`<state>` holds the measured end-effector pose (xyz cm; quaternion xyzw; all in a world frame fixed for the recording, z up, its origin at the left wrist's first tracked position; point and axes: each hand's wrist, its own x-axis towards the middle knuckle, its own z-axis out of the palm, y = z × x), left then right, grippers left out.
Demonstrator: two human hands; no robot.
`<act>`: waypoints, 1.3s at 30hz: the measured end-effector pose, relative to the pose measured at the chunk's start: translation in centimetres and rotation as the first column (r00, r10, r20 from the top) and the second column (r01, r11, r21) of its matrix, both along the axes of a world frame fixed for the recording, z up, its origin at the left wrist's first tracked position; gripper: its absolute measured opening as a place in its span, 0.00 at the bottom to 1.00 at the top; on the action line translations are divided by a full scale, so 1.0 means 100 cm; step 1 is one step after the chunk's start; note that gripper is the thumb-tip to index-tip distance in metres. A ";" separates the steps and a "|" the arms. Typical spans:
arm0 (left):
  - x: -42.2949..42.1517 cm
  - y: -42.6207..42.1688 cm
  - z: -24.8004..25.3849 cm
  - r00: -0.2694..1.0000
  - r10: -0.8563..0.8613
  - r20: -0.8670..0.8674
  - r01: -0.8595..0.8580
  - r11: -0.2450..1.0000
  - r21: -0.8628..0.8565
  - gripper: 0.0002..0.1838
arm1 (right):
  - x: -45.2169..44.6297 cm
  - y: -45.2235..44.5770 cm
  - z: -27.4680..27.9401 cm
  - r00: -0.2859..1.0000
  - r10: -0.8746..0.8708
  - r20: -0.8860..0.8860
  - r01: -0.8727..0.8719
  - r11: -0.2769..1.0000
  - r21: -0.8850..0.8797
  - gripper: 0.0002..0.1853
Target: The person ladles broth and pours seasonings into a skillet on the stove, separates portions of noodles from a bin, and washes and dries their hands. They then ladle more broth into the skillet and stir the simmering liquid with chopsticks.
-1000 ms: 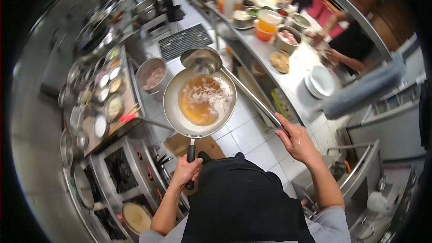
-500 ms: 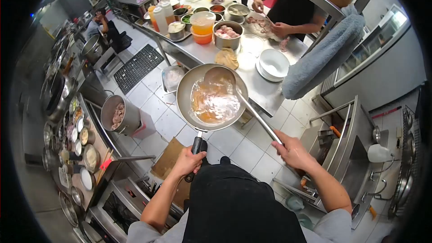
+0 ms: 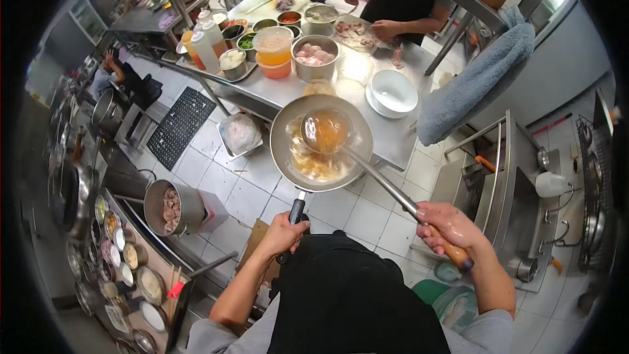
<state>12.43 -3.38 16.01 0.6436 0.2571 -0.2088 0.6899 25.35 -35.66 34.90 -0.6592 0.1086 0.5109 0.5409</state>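
Note:
My left hand is closed around the black handle of a frying pan, which I hold level in front of me. Amber liquid with pale bits lies in the pan. The long wooden-ended handle of a metal ladle is in my closed right hand. Its bowl, filled with the amber liquid, is over the pan's upper middle; I cannot tell whether it touches the pan. Just beyond the pan, a white bowl stands on a white plate on the steel table.
On the table stand a pot of pale meat, stacked tubs and squeeze bottles. A co-worker's hands are at cut meat. A grey towel hangs right. A tall meat pot stands left.
The ladle has turned from tilted in the liquid to upright and full. My right hand has rolled over on its handle. The whole view has shifted slightly, bringing the pan nearer the white bowl.

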 end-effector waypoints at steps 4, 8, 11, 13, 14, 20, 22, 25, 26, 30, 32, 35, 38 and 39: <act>0.027 0.027 0.008 1.000 -0.017 0.024 0.017 1.000 -0.012 0.14 | 0.007 0.021 0.013 0.998 -0.051 0.044 0.052 0.998 -0.022 0.11; 0.053 0.046 -0.002 0.995 -0.084 0.054 0.086 0.995 -0.041 0.15 | 0.019 0.032 0.021 0.993 -0.074 0.092 0.076 0.997 -0.021 0.11; 0.071 0.052 0.004 0.993 -0.111 0.049 0.112 0.994 -0.010 0.14 | 0.033 0.036 0.027 0.990 -0.088 0.111 0.091 0.996 -0.022 0.11; 0.081 0.051 0.007 0.995 -0.097 0.032 0.098 0.995 -0.014 0.14 | 0.044 0.033 0.025 0.989 -0.108 0.102 0.108 0.994 0.003 0.12; 0.086 0.051 0.006 0.994 -0.099 0.043 0.100 0.995 -0.018 0.14 | 0.051 0.031 0.025 0.988 -0.124 0.091 0.122 0.992 0.025 0.12; 0.101 0.049 -0.008 0.994 -0.083 0.066 0.086 0.996 -0.035 0.13 | 0.089 0.026 0.032 0.985 -0.148 0.089 0.143 0.988 0.053 0.13; 0.103 0.046 -0.012 0.995 -0.079 0.057 0.080 0.996 -0.027 0.14 | 0.103 0.025 0.033 0.980 -0.158 0.117 0.155 0.987 0.039 0.13; 0.106 0.042 -0.010 0.994 -0.098 0.045 0.098 0.995 -0.002 0.14 | 0.128 0.020 0.027 0.974 -0.187 0.126 0.181 0.982 0.053 0.12; 0.107 0.041 -0.010 0.995 -0.095 0.042 0.095 0.995 0.003 0.14 | 0.137 0.019 0.025 0.973 -0.196 0.126 0.190 0.980 0.060 0.12; 0.107 0.037 -0.004 0.995 -0.100 0.016 0.100 0.995 -0.005 0.14 | 0.166 0.017 0.014 0.963 -0.191 0.192 0.183 0.981 0.061 0.12; 0.108 0.036 -0.002 0.995 -0.103 0.010 0.103 0.995 -0.006 0.13 | 0.183 0.016 0.008 0.959 -0.178 0.219 0.174 0.984 0.038 0.12; 0.104 0.036 -0.003 0.996 -0.089 0.010 0.089 0.996 0.004 0.13 | 0.205 0.010 -0.012 0.954 -0.150 0.260 0.154 0.988 0.005 0.12; 0.100 0.035 0.003 0.998 -0.062 -0.008 0.062 0.998 0.007 0.13 | 0.220 0.008 -0.028 0.946 -0.146 0.289 0.157 0.987 -0.018 0.11; 0.099 0.035 0.006 0.998 -0.057 -0.020 0.058 0.998 0.020 0.13 | 0.222 0.010 -0.030 0.942 -0.153 0.298 0.171 0.985 -0.034 0.11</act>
